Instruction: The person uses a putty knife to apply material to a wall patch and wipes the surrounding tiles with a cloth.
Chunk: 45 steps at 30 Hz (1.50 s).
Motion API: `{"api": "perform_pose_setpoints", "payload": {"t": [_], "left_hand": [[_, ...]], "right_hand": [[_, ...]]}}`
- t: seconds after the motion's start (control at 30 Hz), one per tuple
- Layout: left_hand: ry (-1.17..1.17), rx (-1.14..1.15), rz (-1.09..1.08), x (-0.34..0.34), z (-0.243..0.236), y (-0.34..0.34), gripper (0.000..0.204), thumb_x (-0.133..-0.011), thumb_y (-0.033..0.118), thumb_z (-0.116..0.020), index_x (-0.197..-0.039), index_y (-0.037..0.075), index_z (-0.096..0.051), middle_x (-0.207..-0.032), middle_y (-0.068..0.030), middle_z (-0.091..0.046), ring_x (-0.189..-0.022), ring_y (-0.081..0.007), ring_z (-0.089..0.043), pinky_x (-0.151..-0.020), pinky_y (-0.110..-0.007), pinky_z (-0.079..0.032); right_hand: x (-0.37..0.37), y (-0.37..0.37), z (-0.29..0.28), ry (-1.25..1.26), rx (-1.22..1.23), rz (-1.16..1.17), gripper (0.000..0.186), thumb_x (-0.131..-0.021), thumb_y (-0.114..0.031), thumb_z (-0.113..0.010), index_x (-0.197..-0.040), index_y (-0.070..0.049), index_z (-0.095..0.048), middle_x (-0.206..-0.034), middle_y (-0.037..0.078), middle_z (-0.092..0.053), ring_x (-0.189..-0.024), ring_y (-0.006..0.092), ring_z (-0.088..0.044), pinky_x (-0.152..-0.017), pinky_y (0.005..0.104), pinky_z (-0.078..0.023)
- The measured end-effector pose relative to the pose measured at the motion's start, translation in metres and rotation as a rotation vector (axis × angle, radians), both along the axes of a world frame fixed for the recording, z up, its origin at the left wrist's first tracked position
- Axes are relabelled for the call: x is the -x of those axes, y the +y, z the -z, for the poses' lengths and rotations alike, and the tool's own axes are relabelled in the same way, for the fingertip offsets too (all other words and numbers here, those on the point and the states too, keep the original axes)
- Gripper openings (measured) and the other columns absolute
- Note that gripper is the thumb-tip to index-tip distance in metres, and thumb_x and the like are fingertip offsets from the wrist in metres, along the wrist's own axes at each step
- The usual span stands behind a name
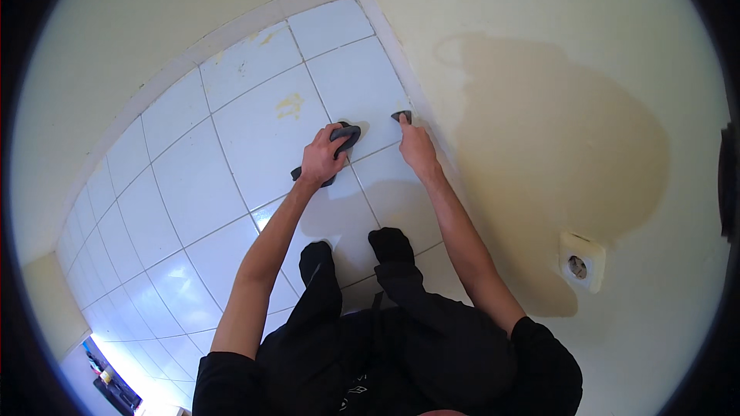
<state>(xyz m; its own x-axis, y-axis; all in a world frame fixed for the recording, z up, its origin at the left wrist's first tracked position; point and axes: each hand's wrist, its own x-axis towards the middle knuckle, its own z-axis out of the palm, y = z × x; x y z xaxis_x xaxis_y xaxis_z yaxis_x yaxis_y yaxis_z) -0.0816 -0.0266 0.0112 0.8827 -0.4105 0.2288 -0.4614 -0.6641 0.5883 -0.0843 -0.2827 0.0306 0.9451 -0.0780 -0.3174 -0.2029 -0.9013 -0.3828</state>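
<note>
Crouched over white floor tiles (274, 139), I have both arms stretched forward. My left hand (322, 157) is closed on a crumpled black cloth (347, 135), which bunches out on both sides of it against the floor. My right hand (417, 146) grips a small dark flat-ended tool, perhaps a scraper (401, 116). Its wide end is at the floor tile beside the skirting on the right; most of its handle is hidden in my fingers. A small yellowish mark lies near that end. Another yellow stain (290, 105) shows on the tile beyond my left hand.
Cream walls with pale skirting (385, 38) meet in the far corner. A wall socket (578, 266) sits low on the right wall, and my shadow falls there. My black-socked feet (391, 245) stand close behind my hands. More yellow smears (270, 35) mark the far tiles.
</note>
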Motion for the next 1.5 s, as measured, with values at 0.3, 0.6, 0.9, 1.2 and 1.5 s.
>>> {"api": "perform_pose_setpoints", "payload": {"t": [0.3,0.6,0.9,1.2,1.5], "left_hand": [[0.029,-0.009,-0.005,0.0,-0.002,0.001,0.041,-0.073,0.008,-0.071,-0.113,0.013,-0.072,-0.126,-0.0051,-0.058,-0.108,-0.0262,-0.062,-0.077,-0.039,-0.06],[0.047,-0.023,-0.009,0.001,-0.003,-0.001,0.04,-0.073,0.008,-0.071,-0.112,0.013,-0.073,-0.127,-0.0054,-0.058,-0.107,-0.0263,-0.062,-0.078,-0.039,-0.06],[0.025,-0.014,-0.012,0.001,-0.001,0.001,0.04,-0.073,0.008,-0.07,-0.112,0.012,-0.072,-0.127,-0.0061,-0.058,-0.107,-0.0268,-0.063,-0.078,-0.039,-0.06],[0.012,-0.017,-0.003,0.001,-0.002,0.002,0.04,-0.073,0.009,-0.07,-0.113,0.013,-0.072,-0.126,-0.0058,-0.058,-0.108,-0.026,-0.062,-0.077,-0.039,-0.06],[-0.014,0.005,-0.006,-0.001,0.001,0.001,0.04,-0.073,0.008,-0.07,-0.112,0.013,-0.072,-0.125,-0.0054,-0.058,-0.106,-0.0261,-0.063,-0.077,-0.039,-0.06]], "right_hand": [[-0.007,0.003,-0.008,0.001,-0.009,0.011,0.053,-0.09,0.0,-0.052,-0.144,-0.003,-0.051,-0.087,0.029,-0.069,-0.085,0.0445,-0.069,-0.077,0.0533,-0.056],[-0.005,-0.001,0.003,-0.043,-0.007,-0.014,0.053,-0.09,0.001,-0.053,-0.143,-0.002,-0.051,-0.083,0.029,-0.068,-0.079,0.0434,-0.069,-0.072,0.053,-0.056],[-0.006,0.004,0.0,-0.029,-0.017,-0.011,0.055,-0.088,0.003,-0.054,-0.143,-0.002,-0.051,-0.087,0.029,-0.069,-0.08,0.0423,-0.07,-0.073,0.0529,-0.056],[-0.006,0.005,-0.008,0.022,-0.044,0.007,0.052,-0.091,0.0,-0.052,-0.143,-0.004,-0.052,-0.093,0.028,-0.07,-0.09,0.0442,-0.069,-0.08,0.0523,-0.057],[-0.016,0.007,-0.012,-0.013,0.005,-0.004,0.047,-0.093,-0.002,-0.052,-0.14,-0.002,-0.054,-0.091,0.028,-0.07,-0.087,0.0447,-0.07,-0.077,0.0521,-0.057]]}}
